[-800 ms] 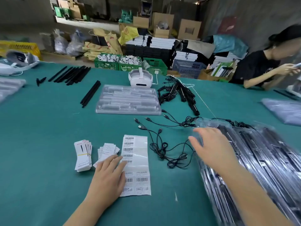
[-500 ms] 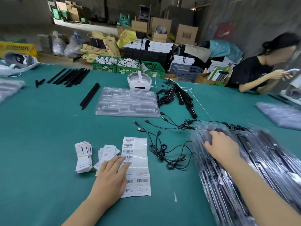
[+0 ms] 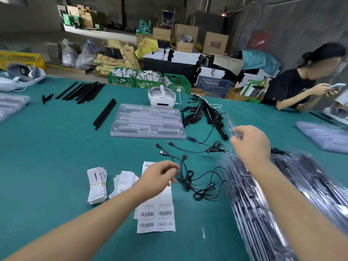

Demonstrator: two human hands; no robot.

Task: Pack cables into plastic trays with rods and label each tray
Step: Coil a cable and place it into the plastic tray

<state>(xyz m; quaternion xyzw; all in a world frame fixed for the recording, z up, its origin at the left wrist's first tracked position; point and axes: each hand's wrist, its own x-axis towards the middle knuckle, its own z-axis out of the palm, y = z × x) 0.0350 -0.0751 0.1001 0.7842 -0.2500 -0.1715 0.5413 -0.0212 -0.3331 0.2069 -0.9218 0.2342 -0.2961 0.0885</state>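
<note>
Teal felt covers the table [image 3: 47,166], and at its right near side the person's right hand [image 3: 250,144] is lifted above a stack of filled clear plastic trays [image 3: 282,194], its fingers pinching the far edge of a blurred clear tray [image 3: 230,125] that stands tilted upward. The left hand [image 3: 158,178] hovers over a barcode label sheet [image 3: 156,213], fingers loosely curled and holding nothing. Just left of that sheet lie a fanned pile of small white cards [image 3: 123,180] and a banded stack of printed cards [image 3: 97,185]. Between the two hands a tangle of black cables [image 3: 195,183] sprawls on the felt, its plugs pointing far and left. Farther off sits an empty clear tray [image 3: 146,123], with a pair of black rods [image 3: 104,113] to its left, a bundle of black cabled parts [image 3: 205,113] to its right and a white VR headset [image 3: 162,97] behind it. More black rods [image 3: 82,92] lie at far left. Another person [image 3: 293,87] sits at far right holding a phone [image 3: 336,85].
</note>
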